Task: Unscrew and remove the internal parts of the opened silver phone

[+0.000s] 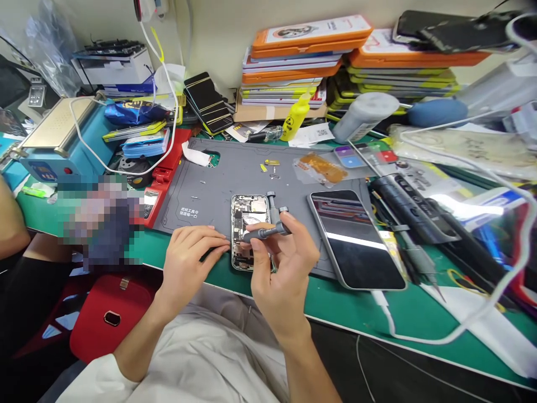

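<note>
An opened phone body [247, 215] lies on the grey work mat [235, 168], its circuit boards showing. My left hand [191, 260] rests on the mat beside the phone's left edge, fingers together and pressing flat near something dark. My right hand [283, 268] is closed around a grey screwdriver [268, 230], which lies almost level with its tip pointing left over the phone's middle. Two more grey screwdriver handles [273, 206] stand just behind it. The detached screen [354, 238] lies face up to the right.
Small screws and yellow parts [268, 167] lie on the mat's far side. A yellow bottle [296, 117], stacked orange boxes [293, 61], a blue machine [54, 140], tools [413, 204] and white cables [495, 302] crowd the green bench. Another person's arm [10, 218] is at left.
</note>
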Tool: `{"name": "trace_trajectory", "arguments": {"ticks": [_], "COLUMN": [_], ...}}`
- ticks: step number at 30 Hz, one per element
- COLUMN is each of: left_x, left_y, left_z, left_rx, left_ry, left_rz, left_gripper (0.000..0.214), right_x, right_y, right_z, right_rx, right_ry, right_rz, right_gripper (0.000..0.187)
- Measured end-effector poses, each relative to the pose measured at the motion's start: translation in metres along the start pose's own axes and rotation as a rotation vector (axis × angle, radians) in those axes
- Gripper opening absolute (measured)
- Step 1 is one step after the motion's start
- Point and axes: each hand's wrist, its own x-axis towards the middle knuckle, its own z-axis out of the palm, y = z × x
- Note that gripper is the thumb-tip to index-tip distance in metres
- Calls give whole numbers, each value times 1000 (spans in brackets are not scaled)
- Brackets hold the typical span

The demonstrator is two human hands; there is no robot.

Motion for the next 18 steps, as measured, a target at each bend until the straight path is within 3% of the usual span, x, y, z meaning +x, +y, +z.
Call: {"name": "trace_trajectory", "arguments": {"ticks": [18], "left_x": [1], "left_y": [0], "left_z": [0], "left_rx": [-9], "left_ry": [6], "left_rz": [13], "left_gripper": [6], "right_x": [-4], "right_y": [3], "right_z": [1], "right_rx": [-6], "right_ry": [-3], "right_rz": [9], "right_gripper": [67]}}
